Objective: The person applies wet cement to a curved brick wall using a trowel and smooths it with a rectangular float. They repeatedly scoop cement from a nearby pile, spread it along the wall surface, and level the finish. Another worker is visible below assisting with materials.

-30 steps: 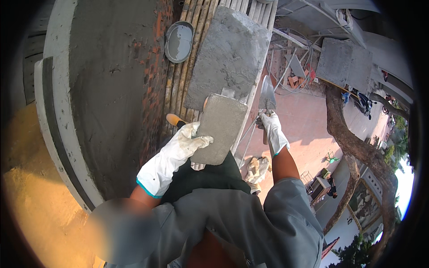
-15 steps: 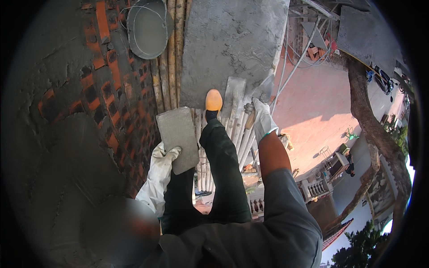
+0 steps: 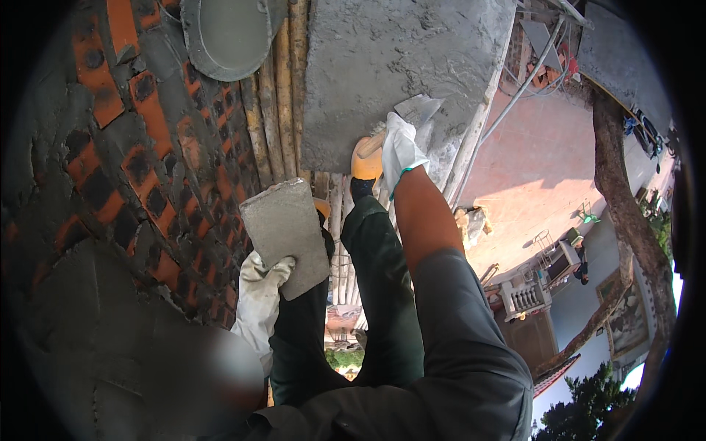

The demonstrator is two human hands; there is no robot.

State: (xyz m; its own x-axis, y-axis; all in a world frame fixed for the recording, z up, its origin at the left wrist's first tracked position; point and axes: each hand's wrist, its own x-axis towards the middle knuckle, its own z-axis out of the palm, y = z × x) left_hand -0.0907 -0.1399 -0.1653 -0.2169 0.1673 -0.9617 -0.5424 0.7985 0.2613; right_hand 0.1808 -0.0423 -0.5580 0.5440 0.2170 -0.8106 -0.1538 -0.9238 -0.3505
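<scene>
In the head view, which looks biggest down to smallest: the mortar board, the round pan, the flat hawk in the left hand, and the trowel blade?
1. Mortar board, by far the largest.
2. Round pan and flat hawk look close; the pan is cut off by the edge and the hawk is nearer the camera, so I won't rank them.
3. Trowel blade, smallest, in the right hand.

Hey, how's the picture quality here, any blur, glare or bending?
Head view: sharp at the centre; the bamboo poles bow with fisheye bending and the rim is black; harsh sun washes out the courtyard below, the brick wall is shaded; a smeared blur patch lies bottom left.
</scene>
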